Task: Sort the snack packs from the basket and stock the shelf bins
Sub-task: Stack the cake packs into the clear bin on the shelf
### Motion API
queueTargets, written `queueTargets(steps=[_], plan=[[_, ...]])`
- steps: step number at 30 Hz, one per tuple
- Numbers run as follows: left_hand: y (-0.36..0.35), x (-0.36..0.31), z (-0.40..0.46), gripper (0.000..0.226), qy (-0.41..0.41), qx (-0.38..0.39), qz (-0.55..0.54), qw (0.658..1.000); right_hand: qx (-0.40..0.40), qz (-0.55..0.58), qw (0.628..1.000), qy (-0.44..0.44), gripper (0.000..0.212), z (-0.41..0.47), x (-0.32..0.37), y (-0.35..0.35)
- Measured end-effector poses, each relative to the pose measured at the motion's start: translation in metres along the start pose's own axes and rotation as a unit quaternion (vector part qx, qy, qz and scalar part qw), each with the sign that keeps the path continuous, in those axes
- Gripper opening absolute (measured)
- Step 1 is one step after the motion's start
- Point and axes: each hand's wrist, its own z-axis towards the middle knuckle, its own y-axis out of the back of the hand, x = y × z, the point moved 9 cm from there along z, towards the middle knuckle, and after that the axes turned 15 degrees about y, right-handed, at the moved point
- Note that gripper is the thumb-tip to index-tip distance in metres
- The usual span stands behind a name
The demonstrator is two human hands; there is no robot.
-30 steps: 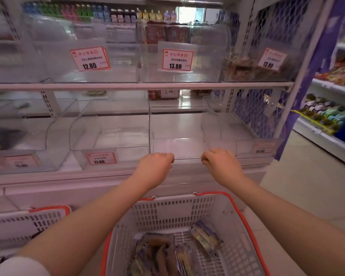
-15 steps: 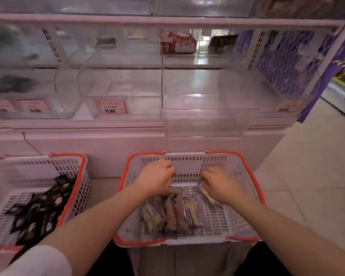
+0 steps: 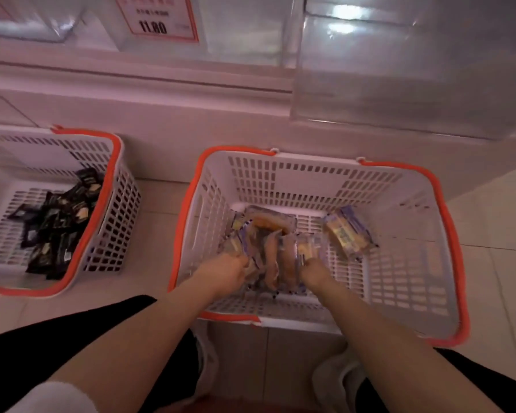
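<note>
Both hands reach down into the white basket with the orange rim [image 3: 447,222]. The left hand [image 3: 225,271] curls its fingers round the near left edge of the heap of snack packs [image 3: 268,242] on the basket floor; the right hand [image 3: 313,271] seems to pinch the heap's right edge, though blur hides its fingers. One loose pack [image 3: 347,234] lies right of the heap. Left of this basket stands a second basket [image 3: 113,162] of dark packets [image 3: 54,222]; beyond it, a clear shelf bin [image 3: 399,84].

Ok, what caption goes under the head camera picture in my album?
Both hands, left hand and right hand, reach among snack packs in the orange-rimmed basket.
</note>
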Motion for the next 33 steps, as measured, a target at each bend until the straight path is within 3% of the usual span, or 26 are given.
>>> queueTargets(steps=[5,8,10,13,16,18,20,22,25,28,30,33], plan=[[-0.001,-0.001,0.001,0.02,-0.022,-0.019,-0.075,0.997,-0.021,0.021,0.999,-0.026,0.034,0.019,-0.012,-0.028],[0.007,-0.011,-0.002,0.023,-0.064,-0.021,-0.137,0.988,-0.079,0.007,0.997,-0.001,0.027,0.018,-0.007,-0.015],[0.016,-0.015,-0.004,0.024,-0.076,-0.023,-0.194,0.978,-0.123,-0.011,0.991,0.05,0.022,0.006,0.009,0.004],[0.038,-0.02,-0.007,0.021,-0.037,-0.056,-0.305,0.95,-0.173,-0.14,0.954,0.199,0.032,-0.031,0.053,0.038],[0.056,-0.025,-0.011,0.032,0.027,-0.07,-0.446,0.892,-0.211,-0.267,0.889,0.307,0.019,-0.079,0.102,0.062],[0.059,-0.033,-0.02,0.045,0.05,-0.023,-0.585,0.809,-0.204,-0.353,0.854,0.323,0.035,-0.107,0.127,0.065],[0.067,-0.039,-0.034,0.045,0.047,-0.016,-0.688,0.724,-0.209,-0.399,0.821,0.352,0.039,-0.135,0.147,0.066],[0.083,-0.039,-0.052,0.033,0.031,-0.06,-0.707,0.703,-0.208,-0.398,0.805,0.388,0.039,-0.16,0.16,0.066],[0.115,-0.049,-0.084,0.018,-0.038,-0.092,-0.689,0.717,-0.248,-0.29,0.825,0.418,0.023,-0.188,0.16,0.087],[0.147,-0.061,-0.115,0.018,-0.107,-0.09,-0.702,0.698,-0.352,-0.131,0.853,0.361,0.035,-0.206,0.138,0.134],[0.166,-0.063,-0.13,0.019,-0.132,-0.076,-0.738,0.657,-0.387,-0.016,0.861,0.329,0.045,-0.22,0.125,0.162],[0.193,-0.066,-0.152,0.025,-0.193,-0.005,-0.807,0.558,-0.358,0.227,0.852,0.306,0.044,-0.235,0.114,0.18]])
